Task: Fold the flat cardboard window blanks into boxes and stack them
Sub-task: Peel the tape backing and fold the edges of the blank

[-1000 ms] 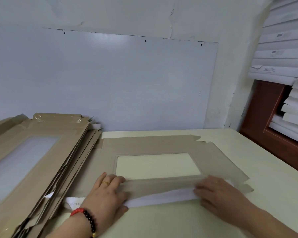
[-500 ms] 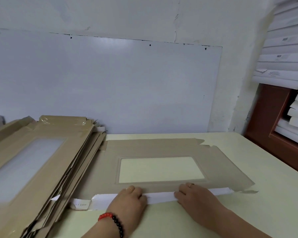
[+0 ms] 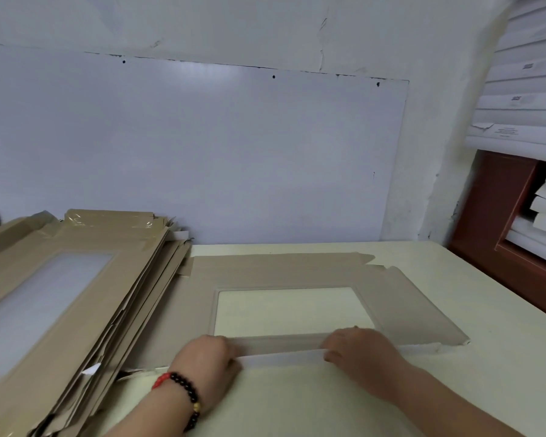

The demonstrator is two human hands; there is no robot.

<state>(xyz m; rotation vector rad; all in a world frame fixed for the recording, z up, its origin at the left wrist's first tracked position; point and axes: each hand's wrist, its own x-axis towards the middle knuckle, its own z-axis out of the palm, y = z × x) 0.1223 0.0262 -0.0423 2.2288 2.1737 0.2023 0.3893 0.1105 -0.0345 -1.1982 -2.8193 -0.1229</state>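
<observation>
Pale walls and a white board (image 3: 202, 146) back a cream table (image 3: 454, 389). On it a brown blank (image 3: 281, 269) lies flat, long axis running left to right, its window (image 3: 292, 310) showing the tabletop through it. Along the near edge a flap (image 3: 281, 342) is turned up and over, its white underside (image 3: 284, 357) facing the camera. The left hand (image 3: 207, 364) presses that flap at its left part, fingers curled over the fold; the right hand (image 3: 360, 354) presses it further right, fingers fairly straight, though blur makes the fingertips hard to read. A bead bracelet (image 3: 186, 392) circles the left wrist. At left a slanted pile (image 3: 60, 298) of more blanks overlaps the blank's left end and is cut off by the frame. White boxes (image 3: 524, 99) are stacked at right, partly out of view.
</observation>
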